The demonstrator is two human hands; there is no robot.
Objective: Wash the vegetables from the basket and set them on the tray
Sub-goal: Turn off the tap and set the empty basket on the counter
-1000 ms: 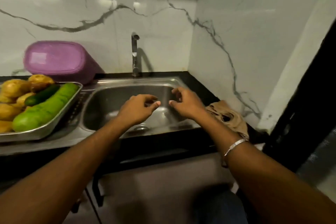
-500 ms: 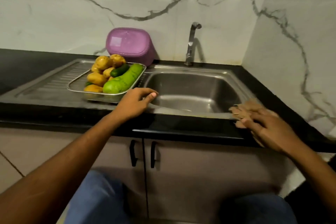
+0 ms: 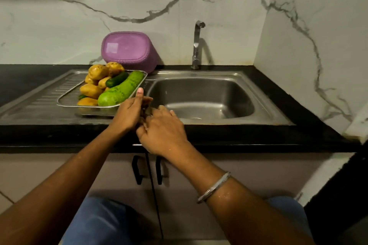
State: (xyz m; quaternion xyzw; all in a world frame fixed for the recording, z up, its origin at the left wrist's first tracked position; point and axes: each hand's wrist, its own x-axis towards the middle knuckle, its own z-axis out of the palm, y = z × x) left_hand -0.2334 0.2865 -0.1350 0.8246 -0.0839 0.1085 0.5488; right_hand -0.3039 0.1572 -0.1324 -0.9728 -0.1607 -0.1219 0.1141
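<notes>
Both hands meet at the sink's (image 3: pixel 264 103) front edge, left hand (image 3: pixel 128 112) and right hand (image 3: pixel 162 131) seemingly clutching a brownish cloth (image 3: pixel 147 103), beside the vegetables (image 3: pixel 111 87) piled on the tray (image 3: pixel 65 100).

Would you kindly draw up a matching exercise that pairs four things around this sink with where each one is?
Things:
1. purple basket
2. tray
3. tap
4. bangle

Places:
A. on the right wrist
B. upside down against the wall, behind the tray
C. on the draining board, piled with potatoes and cucumbers
D. at the back edge of the sink

Pairs: 1-B, 2-C, 3-D, 4-A
</notes>
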